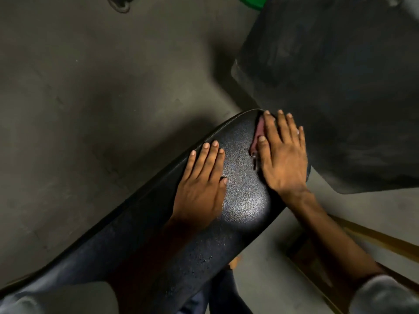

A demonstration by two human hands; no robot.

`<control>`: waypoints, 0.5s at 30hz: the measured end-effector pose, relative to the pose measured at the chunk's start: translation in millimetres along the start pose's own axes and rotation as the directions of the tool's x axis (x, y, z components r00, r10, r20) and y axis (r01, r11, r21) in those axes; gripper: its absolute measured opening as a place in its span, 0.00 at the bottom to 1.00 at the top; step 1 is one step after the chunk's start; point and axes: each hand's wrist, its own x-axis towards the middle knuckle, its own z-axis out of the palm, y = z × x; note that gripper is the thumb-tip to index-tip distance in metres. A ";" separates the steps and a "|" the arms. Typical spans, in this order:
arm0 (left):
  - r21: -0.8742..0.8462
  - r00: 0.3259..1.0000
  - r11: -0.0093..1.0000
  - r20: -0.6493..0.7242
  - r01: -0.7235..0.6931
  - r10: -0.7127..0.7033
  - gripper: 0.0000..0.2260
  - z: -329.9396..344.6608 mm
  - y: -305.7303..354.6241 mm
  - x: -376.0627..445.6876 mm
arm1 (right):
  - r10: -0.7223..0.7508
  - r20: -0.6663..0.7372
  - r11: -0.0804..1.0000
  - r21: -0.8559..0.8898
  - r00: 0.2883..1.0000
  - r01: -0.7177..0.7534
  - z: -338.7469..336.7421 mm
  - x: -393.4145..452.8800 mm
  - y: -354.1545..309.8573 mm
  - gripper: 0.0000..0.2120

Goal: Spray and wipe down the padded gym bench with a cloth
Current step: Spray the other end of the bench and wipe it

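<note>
The padded gym bench (240, 200), a long black pad of pebbled vinyl with a piped seam along its edge, runs from the lower left of the view up to a rounded end near the middle, standing over a dull grey floor (90, 87). The left hand (201, 184) lies flat on the pad beside its left seam, fingers straight and together, holding nothing. The right hand (283, 155) is spread palm-down at the rounded end of the pad, its straight fingers pressing a small pink cloth (258, 134) against the vinyl; only a strip of the cloth shows beside the thumb and forefinger, the rest hidden under the palm. A glossy patch of light sits on the pad between the two wrists. A second, larger black padded surface (340, 87) fills the upper right, close to the bench's end. Grey sleeves (385, 295) cover both forearms at the bottom corners.
</note>
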 end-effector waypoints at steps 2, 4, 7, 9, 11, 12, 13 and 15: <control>-0.032 1.000 0.999 -0.017 0.001 -0.001 0.29 0.1 0.9 -0.4 | 0.118 -0.036 0.993 0.012 0.992 -0.117 -1.0 -22.3 3.3 0.30; -0.025 1.000 1.000 -0.002 -0.014 0.014 0.28 1.4 4.1 -0.6 | 0.179 -0.053 0.984 -0.005 0.983 -0.179 3.6 -51.4 -4.9 0.30; 0.008 0.999 0.999 0.031 -0.045 0.044 0.27 2.6 5.1 -1.4 | 0.101 0.006 0.994 -0.048 0.995 -0.101 13.7 -85.4 -32.6 0.30; -0.025 0.998 0.998 0.028 -0.050 0.051 0.26 0.9 4.2 -0.9 | 0.021 0.042 0.999 -0.046 0.999 -0.019 15.7 -91.2 -43.1 0.30; -0.123 1.000 0.992 -0.012 -0.021 0.020 0.25 -0.2 4.5 -0.5 | -0.022 0.042 1.000 0.018 0.999 0.021 11.1 -87.1 -43.5 0.30; -0.188 0.999 0.982 -0.043 0.009 -0.017 0.25 -1.6 5.9 -0.1 | -0.044 0.037 0.996 0.080 0.998 0.041 7.5 -86.4 -42.2 0.29; -0.248 0.996 0.968 -0.076 0.034 -0.055 0.24 -3.6 9.1 0.8 | -0.067 0.028 0.984 0.169 0.997 0.061 3.5 -87.1 -39.4 0.29; -0.306 0.987 0.952 -0.149 0.016 -0.065 0.24 -7.8 25.2 4.7 | -0.065 -0.015 0.933 0.353 0.998 0.066 -5.0 -90.7 -27.5 0.28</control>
